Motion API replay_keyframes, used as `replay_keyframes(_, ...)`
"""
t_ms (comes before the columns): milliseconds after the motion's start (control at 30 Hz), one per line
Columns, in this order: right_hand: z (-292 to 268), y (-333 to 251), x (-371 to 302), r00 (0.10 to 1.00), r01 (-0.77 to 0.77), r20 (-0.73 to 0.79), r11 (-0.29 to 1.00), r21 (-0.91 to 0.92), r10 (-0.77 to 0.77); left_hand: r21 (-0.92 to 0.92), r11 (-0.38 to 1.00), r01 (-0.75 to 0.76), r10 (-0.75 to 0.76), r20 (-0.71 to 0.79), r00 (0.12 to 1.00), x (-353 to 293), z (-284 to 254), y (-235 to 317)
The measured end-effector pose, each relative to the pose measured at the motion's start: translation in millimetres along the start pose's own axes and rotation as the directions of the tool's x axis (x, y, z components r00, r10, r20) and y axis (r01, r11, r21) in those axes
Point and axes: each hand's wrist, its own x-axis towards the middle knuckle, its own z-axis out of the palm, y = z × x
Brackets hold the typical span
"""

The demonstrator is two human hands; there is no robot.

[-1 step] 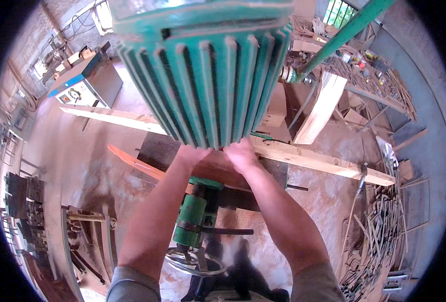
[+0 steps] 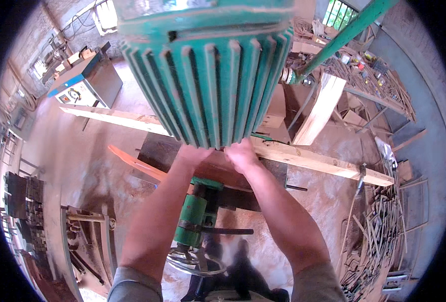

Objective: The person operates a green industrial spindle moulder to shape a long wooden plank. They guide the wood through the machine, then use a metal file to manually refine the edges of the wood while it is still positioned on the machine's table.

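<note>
A large ribbed green motor housing hangs in front of me and hides the tips of both hands. My left hand reaches under its lower left edge, fingers out of sight. Close beside it, my right hand looks curled closed at the lower right edge; whatever it grips is hidden. Below and between the hands shows a reddish-brown surface on the machine. An orange wooden piece sticks out leftward and passes beneath my left forearm. Nearer me are a green cylinder and a metal handwheel.
A long pale timber beam crosses behind the machine, with a clamp near its right end. An upright plank leans behind it. Thin sticks are heaped at right. A blue-and-white machine cabinet stands far left.
The view has shifted very slightly, so the motor housing sits a little lower and to the right. Both hands keep their place beneath it.
</note>
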Motion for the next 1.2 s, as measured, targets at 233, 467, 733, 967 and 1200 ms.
replay_keyframes(233,-1,-30,-2,0.901,-0.434,0.114,0.874,0.218,0.419,0.384,0.920,-0.082,0.140,-0.128,0.982,-2,31,-10)
replay_keyframes(467,6,-33,-22,0.954,-0.292,0.048,0.881,0.372,0.296,-0.414,0.848,0.331,-0.243,0.252,0.937,-7,-13,-8)
replay_keyframes(733,11,-21,-6,0.984,-0.088,-0.135,0.979,0.186,0.114,-0.212,0.933,0.290,-0.237,0.243,0.941,3,-55,8)
replay_keyframes(967,15,-18,-4,0.979,-0.086,-0.157,0.964,0.250,0.128,-0.170,0.964,0.205,-0.158,0.256,0.954,13,-57,14)
replay_keyframes(1200,7,-10,-21,0.991,0.095,-0.125,0.914,0.394,-0.049,0.228,0.968,-0.101,0.139,-0.155,0.978,-5,-28,-1)
